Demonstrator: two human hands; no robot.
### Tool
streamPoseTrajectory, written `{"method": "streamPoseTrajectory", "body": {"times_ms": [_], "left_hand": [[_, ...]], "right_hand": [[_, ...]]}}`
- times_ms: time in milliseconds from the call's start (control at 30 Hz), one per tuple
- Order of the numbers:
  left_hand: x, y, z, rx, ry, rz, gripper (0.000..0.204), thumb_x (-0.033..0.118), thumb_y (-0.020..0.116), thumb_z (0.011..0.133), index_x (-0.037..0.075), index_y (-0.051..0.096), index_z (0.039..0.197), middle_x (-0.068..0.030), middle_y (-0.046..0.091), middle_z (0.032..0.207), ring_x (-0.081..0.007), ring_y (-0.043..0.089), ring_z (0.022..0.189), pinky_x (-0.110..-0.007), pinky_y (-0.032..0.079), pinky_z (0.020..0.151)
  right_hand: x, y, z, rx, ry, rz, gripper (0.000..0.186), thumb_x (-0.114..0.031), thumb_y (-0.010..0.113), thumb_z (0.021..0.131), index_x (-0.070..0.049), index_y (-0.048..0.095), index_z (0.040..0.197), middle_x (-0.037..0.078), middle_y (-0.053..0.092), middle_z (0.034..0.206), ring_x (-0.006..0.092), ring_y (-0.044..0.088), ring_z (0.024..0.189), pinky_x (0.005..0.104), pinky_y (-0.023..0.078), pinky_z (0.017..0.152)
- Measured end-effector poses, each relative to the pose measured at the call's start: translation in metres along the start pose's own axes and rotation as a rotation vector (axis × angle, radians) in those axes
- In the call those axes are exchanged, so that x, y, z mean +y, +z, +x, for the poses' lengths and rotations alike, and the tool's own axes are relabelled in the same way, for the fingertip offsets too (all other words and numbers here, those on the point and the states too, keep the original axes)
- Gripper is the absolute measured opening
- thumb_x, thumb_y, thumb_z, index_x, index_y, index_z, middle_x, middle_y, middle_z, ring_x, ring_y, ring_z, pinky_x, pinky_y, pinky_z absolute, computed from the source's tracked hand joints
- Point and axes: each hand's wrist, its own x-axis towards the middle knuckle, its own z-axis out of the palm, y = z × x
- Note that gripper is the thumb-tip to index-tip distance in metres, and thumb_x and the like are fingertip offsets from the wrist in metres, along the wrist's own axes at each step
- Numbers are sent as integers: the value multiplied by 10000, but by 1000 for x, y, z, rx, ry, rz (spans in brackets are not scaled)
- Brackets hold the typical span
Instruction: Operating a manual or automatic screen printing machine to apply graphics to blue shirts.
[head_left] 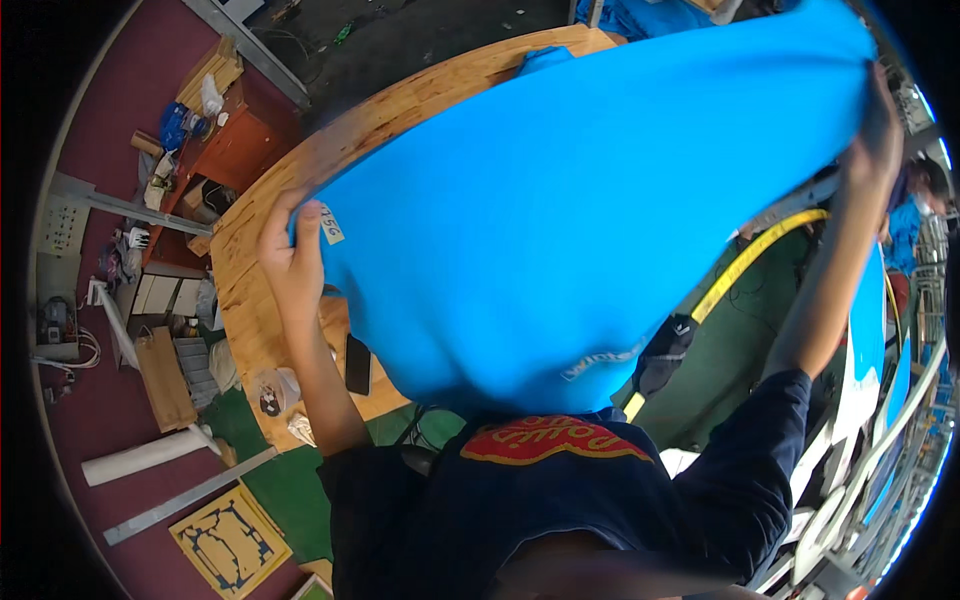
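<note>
A large bright blue piece of fabric (580, 190) is spread in the air between my two hands, over the wooden table and my lap. My left hand (292, 250) grips its left edge, the thumb lying beside a small pale sticker (331, 224) with handwriting. Raised far out to the right, my right hand (877, 140) holds the opposite upper corner, its fingers closed around the cloth and partly hidden. Pale printing (603, 362) shows near the lower edge of the fabric, which hangs close to my chest.
On the wooden table (240, 235) lie a dark phone (357, 365) and a plastic cup (277, 390) with small things in it. A yellow curved strip (750, 262) runs at the right. Another person in blue (903, 235) is at the far right. A cluttered brown desk (240, 140) stands left.
</note>
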Motion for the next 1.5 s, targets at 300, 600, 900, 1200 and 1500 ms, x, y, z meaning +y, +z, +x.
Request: {"method": "streamPoseTrajectory", "body": {"times_ms": [300, 600, 900, 1200, 1500], "left_hand": [[-254, 102, 37, -221, -431, 74, 305, 261, 584, 962, -43, 606, 973, -30, 596, 772, -91, 521, 743, -259, 442, 674], [-367, 179, 18, -259, -395, 265, 264, 265, 553, 970, 8, 616, 966, -122, 579, 711, -173, 544, 651, -296, 451, 635], [-327, 188, 46, -20, -521, 385, 258, 262, 542, 972, 19, 611, 919, -143, 605, 711, -249, 588, 633, -337, 446, 597], [-363, 217, 28, -234, -522, 491, 265, 338, 582, 935, 87, 632, 1007, -139, 663, 839, -318, 642, 768, -393, 496, 681], [-358, 170, 4, -284, -481, 504, 378, 328, 619, 849, 141, 579, 1176, -183, 678, 959, -367, 652, 889, -428, 515, 745]], "right_hand": [[367, -111, 156, 585, 428, 75, 497, -300, 450, 986, -43, 400, 1408, 147, 469, 1405, 307, 448, 1290, 457, 333, 1111], [561, -276, 171, 579, 738, -16, 376, -218, 613, 926, -109, 558, 1281, 93, 637, 1130, 244, 606, 1031, 390, 486, 942], [552, -250, 262, 499, 46, -399, 225, -38, 694, 852, -60, 639, 1069, 9, 660, 925, 83, 587, 831, 235, 477, 741], [577, -279, 196, 418, -161, -1596, 315, -194, 655, 851, -144, 607, 1158, 130, 594, 1109, 350, 561, 953, 445, 451, 847], [436, -13, -107, -165, 83, -1253, 284, -33, 703, 782, -40, 624, 1054, 122, 666, 966, 314, 633, 868, 400, 476, 766]]}}
